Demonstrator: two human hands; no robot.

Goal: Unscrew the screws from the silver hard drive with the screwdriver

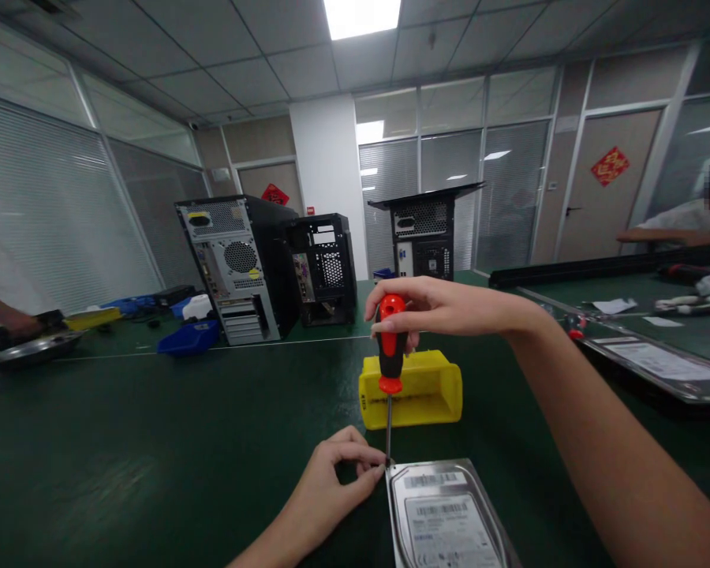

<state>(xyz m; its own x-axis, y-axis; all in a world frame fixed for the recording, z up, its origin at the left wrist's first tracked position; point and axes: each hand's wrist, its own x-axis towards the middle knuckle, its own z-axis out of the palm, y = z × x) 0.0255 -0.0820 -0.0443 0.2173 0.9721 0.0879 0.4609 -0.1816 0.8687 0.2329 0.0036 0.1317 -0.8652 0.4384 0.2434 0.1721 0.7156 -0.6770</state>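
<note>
My right hand (411, 312) is wrapped round the handle of a red and black screwdriver (391, 355), held upright. Its metal shaft points down at the top left corner of a silver hard drive (443, 513), which lies label side up on the green table. Thumb and fingers of my left hand (340, 473) are pinched together at that same corner, right beside the screwdriver's tip. Whatever they hold there is too small and covered to make out. Just behind the screwdriver, a yellow plastic bin (426, 390) rests with its opening facing me.
Computer cases (237, 268) stand across the table, with a blue bin (189, 338) beside them. Another hard drive (656, 363) lies at the right. A co-worker's hand (20, 325) is by a metal dish (35, 351) at the left; another person sits far right.
</note>
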